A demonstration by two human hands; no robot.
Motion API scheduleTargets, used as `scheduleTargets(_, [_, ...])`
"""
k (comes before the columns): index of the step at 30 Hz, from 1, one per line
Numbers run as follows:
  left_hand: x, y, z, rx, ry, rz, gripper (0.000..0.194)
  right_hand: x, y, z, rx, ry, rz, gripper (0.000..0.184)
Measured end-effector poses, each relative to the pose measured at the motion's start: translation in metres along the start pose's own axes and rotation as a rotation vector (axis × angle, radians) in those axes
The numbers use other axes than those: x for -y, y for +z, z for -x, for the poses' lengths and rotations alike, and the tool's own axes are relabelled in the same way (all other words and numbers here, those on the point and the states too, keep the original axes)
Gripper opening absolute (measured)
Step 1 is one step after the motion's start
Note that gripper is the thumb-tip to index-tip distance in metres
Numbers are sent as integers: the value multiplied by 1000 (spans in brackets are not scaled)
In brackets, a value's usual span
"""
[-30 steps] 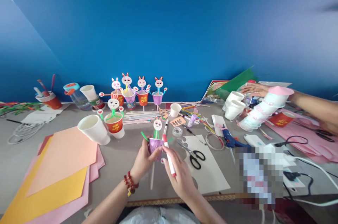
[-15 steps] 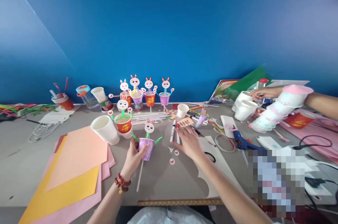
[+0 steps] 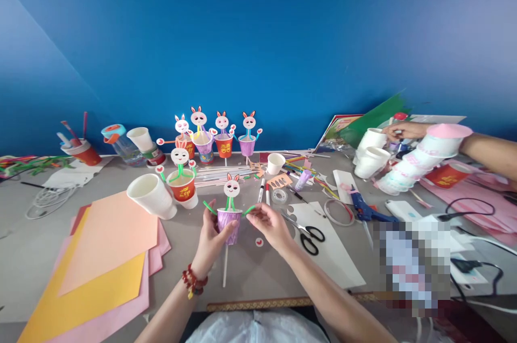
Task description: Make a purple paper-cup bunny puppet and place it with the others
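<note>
My left hand is wrapped round a purple-streaked paper cup with a white stick below it. From the cup rises a white paper rabbit head on green stems. Close to its right side, my right hand pinches the green pipe cleaner arm; whether a paper piece is also between the fingers is hidden. A small white disc with a red heart lies on the table beneath that hand. Black-handled scissors rest on white paper to the right.
Several finished rabbit cups stand at the back, and another is by a large white cup. Coloured paper sheets lie left. A blue glue gun sits right, where another person's hand reaches among white cups.
My right hand has come from the pens and tape to the cup's green arm, uncovering a tape roll. Of two heart discs, only one still shows. The cup has shifted slightly right in view.
</note>
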State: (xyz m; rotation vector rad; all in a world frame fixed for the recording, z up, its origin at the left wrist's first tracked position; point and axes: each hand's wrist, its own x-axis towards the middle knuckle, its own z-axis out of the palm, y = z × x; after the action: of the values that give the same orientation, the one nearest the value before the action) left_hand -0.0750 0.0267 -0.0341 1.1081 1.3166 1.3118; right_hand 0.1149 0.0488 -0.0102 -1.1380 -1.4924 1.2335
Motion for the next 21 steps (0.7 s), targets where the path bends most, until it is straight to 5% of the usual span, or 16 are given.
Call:
scheduleTargets(10, [-2, 6, 6, 111, -19, 133, 78, -2, 8, -6, -62, 153, -307, 33])
scheduleTargets(21, [-5, 7, 13, 138, 136, 174, 72, 8, 8, 11, -38, -52, -245, 24])
